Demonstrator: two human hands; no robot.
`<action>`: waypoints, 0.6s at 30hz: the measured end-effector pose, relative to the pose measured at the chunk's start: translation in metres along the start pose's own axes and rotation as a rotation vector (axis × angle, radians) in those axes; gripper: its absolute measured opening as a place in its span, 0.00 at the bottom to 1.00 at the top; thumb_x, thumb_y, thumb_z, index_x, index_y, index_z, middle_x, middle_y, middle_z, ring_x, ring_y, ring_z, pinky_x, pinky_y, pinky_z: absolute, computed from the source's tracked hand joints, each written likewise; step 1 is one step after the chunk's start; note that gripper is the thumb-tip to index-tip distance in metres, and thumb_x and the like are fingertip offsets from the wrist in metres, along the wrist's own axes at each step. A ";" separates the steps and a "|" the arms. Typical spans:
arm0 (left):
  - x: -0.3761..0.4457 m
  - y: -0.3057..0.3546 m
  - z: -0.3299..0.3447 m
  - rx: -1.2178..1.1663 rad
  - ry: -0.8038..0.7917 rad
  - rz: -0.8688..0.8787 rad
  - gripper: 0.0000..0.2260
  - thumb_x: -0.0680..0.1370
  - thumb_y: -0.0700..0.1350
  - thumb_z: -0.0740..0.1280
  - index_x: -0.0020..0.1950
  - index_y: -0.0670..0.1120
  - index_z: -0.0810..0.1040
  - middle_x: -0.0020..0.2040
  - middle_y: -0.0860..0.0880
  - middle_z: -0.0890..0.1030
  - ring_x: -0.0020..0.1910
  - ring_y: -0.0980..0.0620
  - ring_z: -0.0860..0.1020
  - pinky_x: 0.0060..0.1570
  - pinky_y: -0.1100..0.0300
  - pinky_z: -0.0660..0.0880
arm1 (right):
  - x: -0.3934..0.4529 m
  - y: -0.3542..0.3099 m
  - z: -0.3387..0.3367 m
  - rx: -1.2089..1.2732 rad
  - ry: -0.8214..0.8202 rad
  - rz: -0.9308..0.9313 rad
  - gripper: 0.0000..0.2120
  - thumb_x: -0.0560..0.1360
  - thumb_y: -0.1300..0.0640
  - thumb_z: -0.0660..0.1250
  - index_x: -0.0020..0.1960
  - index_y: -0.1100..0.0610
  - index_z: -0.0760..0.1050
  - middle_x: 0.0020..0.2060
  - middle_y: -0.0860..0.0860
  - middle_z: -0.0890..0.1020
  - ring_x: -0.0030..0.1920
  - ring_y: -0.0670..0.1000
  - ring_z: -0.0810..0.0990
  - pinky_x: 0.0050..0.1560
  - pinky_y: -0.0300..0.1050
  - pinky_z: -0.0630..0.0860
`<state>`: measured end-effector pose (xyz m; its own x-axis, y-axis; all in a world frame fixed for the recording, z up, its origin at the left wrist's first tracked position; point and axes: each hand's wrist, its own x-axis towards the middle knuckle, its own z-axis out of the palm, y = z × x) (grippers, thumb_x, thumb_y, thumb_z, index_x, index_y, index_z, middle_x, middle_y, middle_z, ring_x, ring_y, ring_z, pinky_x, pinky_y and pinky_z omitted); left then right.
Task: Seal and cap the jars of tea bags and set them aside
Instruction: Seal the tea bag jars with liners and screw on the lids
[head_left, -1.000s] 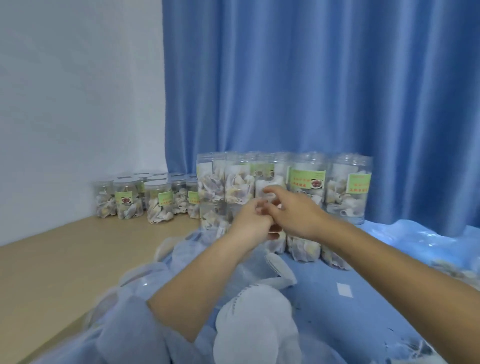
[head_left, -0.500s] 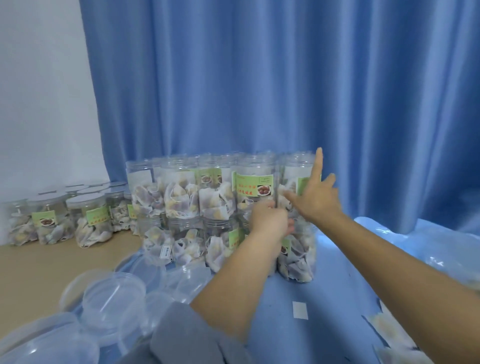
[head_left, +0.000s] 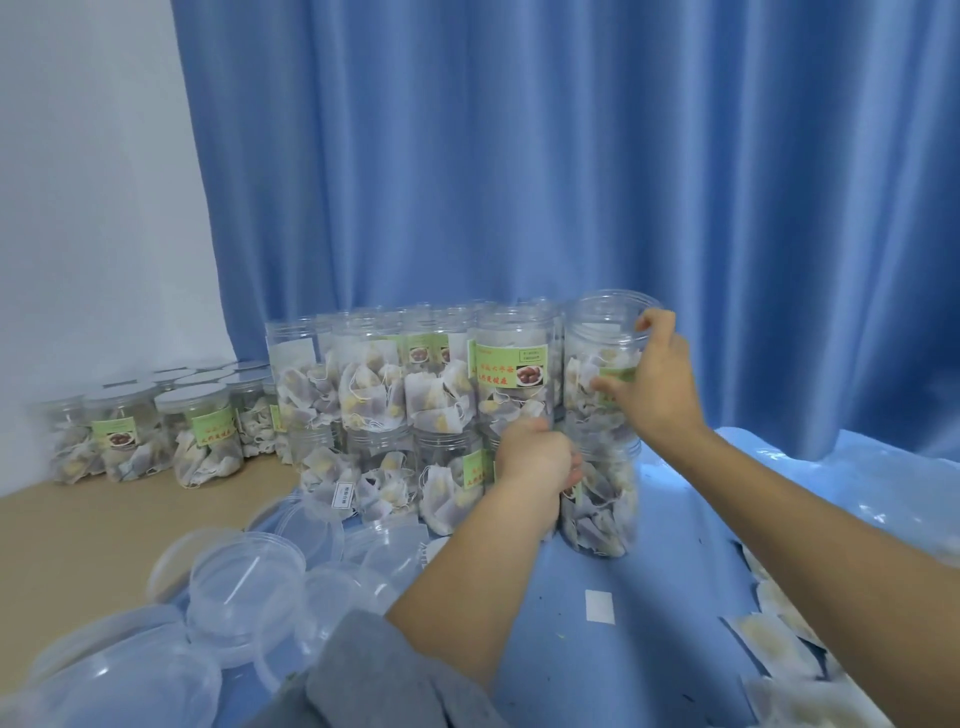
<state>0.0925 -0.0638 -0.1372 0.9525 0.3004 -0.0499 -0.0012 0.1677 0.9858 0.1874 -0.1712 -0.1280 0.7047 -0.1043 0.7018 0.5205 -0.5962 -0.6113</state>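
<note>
Uncapped jar (head_left: 605, 358) of tea bags, atop right end of stacked rows, gripped by right hand (head_left: 655, 383); left hand (head_left: 537, 460) curled against lower jar (head_left: 605, 499). Sealing judged pending; loose lids (head_left: 247, 579) needed next.

Clear glossy plastic jars (head_left: 511, 374), green paper labels (head_left: 508, 366) stuck on. Thin white matt paper tea bags (head_left: 431, 410) inside. Translucent smooth plastic lids (head_left: 244, 577). Matt tan wood-look bench (head_left: 78, 530) under smooth blue sheet (head_left: 649, 623). Blue cloth curtain (head_left: 571, 156), slight sheen. Soft grey knit sleeve (head_left: 384, 675).
</note>
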 end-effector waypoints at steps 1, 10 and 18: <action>-0.004 -0.001 0.001 0.035 0.010 0.035 0.16 0.75 0.26 0.56 0.56 0.44 0.67 0.37 0.47 0.69 0.35 0.48 0.70 0.30 0.60 0.67 | -0.005 0.000 -0.003 0.010 0.024 -0.039 0.29 0.67 0.61 0.76 0.60 0.55 0.62 0.56 0.58 0.69 0.46 0.50 0.66 0.41 0.37 0.59; -0.054 -0.026 -0.004 0.411 0.074 0.309 0.35 0.74 0.33 0.61 0.75 0.57 0.55 0.70 0.52 0.69 0.63 0.47 0.73 0.58 0.52 0.74 | -0.081 -0.025 -0.055 0.168 0.008 -0.091 0.33 0.63 0.55 0.80 0.54 0.45 0.58 0.53 0.49 0.72 0.52 0.51 0.72 0.47 0.40 0.67; -0.108 -0.110 -0.009 0.351 0.130 0.391 0.41 0.72 0.30 0.62 0.77 0.53 0.46 0.77 0.52 0.56 0.74 0.50 0.59 0.69 0.49 0.64 | -0.180 0.007 -0.063 0.302 -0.157 0.021 0.37 0.58 0.54 0.82 0.48 0.30 0.59 0.52 0.44 0.75 0.52 0.48 0.78 0.48 0.41 0.74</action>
<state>-0.0135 -0.1059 -0.2418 0.8555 0.3953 0.3343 -0.2255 -0.2968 0.9280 0.0333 -0.2068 -0.2354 0.7700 0.0237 0.6376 0.6080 -0.3305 -0.7219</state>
